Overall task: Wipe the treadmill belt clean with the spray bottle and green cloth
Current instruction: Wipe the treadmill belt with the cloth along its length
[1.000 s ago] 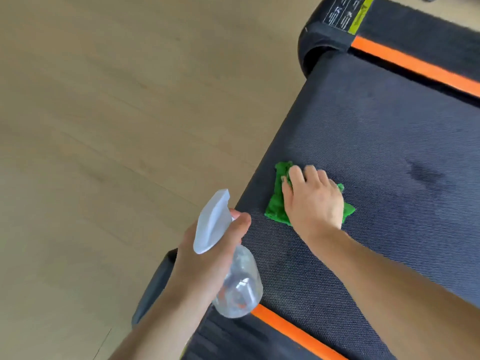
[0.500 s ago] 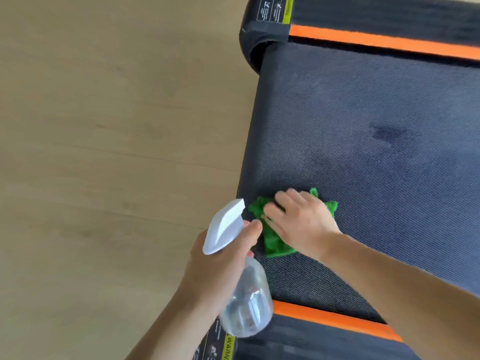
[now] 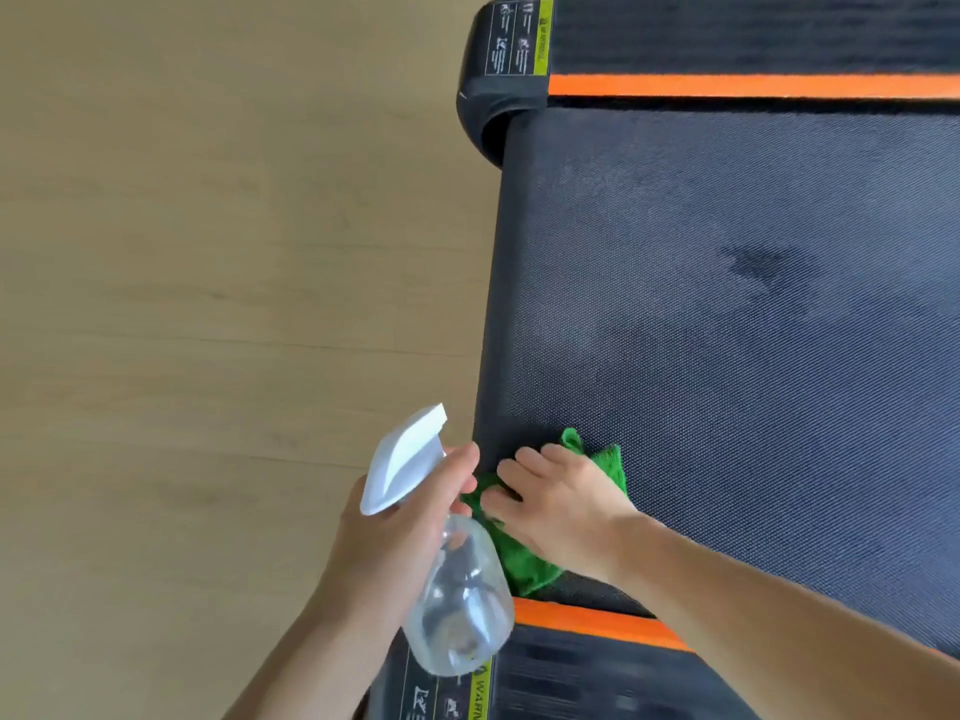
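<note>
A room at home or in a small gym: a treadmill [image 3: 727,330] with orange side stripes fills the right of the frame, standing on pale wood-look flooring [image 3: 208,252] at left.

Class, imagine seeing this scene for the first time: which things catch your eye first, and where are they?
The bright green cloth stands out, pressed under the right hand at the near left corner of the dark treadmill belt. Beside it, the left hand grips a clear spray bottle with a white head. Orange stripes edge the belt.
</note>
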Demonstrator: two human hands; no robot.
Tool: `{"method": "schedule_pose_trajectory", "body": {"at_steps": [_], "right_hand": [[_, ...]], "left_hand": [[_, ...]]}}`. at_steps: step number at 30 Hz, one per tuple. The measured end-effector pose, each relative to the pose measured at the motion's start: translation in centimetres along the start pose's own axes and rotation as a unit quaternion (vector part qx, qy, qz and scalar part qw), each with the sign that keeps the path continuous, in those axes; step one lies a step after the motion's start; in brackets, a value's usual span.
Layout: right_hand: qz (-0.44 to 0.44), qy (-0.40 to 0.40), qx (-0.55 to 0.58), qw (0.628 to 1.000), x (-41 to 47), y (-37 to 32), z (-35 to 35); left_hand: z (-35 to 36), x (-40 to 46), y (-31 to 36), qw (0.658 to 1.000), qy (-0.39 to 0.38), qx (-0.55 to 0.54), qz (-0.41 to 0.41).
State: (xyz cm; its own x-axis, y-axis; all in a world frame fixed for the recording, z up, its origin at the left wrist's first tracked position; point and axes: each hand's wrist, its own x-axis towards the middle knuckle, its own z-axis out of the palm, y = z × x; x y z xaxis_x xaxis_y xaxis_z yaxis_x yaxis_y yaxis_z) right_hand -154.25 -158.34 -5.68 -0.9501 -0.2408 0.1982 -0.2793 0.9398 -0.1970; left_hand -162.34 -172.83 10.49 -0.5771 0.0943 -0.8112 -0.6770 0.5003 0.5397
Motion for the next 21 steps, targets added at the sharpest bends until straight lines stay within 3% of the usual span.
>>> {"method": "schedule_pose_trajectory", "body": {"at_steps": [3,5,7,8,10,13,18,21], "right_hand": [[0.151,0.039,-0.043,0.987,6.3,5.7,0.3],[0.183,0.022,-0.068,0.981,9.2,7.2,0.5],[0.227,0.026,-0.064,0.971,10.1,6.3,0.7],[0.247,0.028,-0.058,0.967,9.6,5.2,0.6],[0.247,-0.003,-0.033,0.968,7.3,1.8,0.4],[0.18,-0.075,0.007,0.981,3.6,-3.9,0.2],[0.099,-0.062,-0.008,0.993,2.6,-5.2,0.5],[0.184,-0.008,-0.044,0.982,6.6,-1.2,1.1]], "left_hand": [[-2.9,6.5,-3.6,0.999,-0.017,0.037,0.0],[-4.5,11.4,-4.8,0.998,-0.038,0.038,0.018],[-3.9,10.5,-1.3,0.994,-0.074,0.085,0.009],[-3.1,9.4,0.8,0.994,-0.057,0.093,0.002],[-2.6,9.4,2.5,0.995,-0.044,0.089,0.002],[-3.3,9.4,4.5,0.987,-0.109,0.118,0.02],[-3.0,11.3,4.9,0.96,-0.178,0.218,0.002],[-2.9,13.4,4.1,0.937,-0.23,0.263,0.007]]}}
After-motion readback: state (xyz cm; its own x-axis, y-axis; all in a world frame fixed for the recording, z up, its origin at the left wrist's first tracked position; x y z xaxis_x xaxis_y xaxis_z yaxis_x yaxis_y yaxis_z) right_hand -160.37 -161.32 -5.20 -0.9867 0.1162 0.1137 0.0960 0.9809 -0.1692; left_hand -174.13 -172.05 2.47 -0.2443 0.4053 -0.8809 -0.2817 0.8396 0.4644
